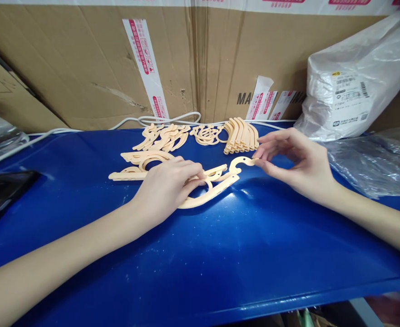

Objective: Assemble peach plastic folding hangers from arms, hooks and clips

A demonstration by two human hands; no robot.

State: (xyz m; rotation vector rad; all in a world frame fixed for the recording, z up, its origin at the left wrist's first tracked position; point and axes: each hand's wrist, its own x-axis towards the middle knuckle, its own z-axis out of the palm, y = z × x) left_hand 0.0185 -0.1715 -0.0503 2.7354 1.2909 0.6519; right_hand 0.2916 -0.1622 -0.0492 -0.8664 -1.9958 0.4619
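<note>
My right hand [295,163] pinches the end of a cream plastic hanger hook [241,161] between thumb and fingertips. The curved tip of that hook meets or overlaps a cream folding hanger [204,196], whose long arm and rounded loop lie just below. My left hand [170,184] has its thumb and fingers closed on the hanger's loop, hiding part of it. More folded hanger pieces [128,175] lie beside and partly under the left hand.
Behind the hands lie a pile of loose hooks [167,137], ring-shaped pieces [206,135] and stacked curved arms [242,135]. Cardboard boxes [94,59] and a white cable [131,121] edge the blue table [220,263]. A plastic-wrapped package [343,91] stands right, a dark phone-like object [7,195] left.
</note>
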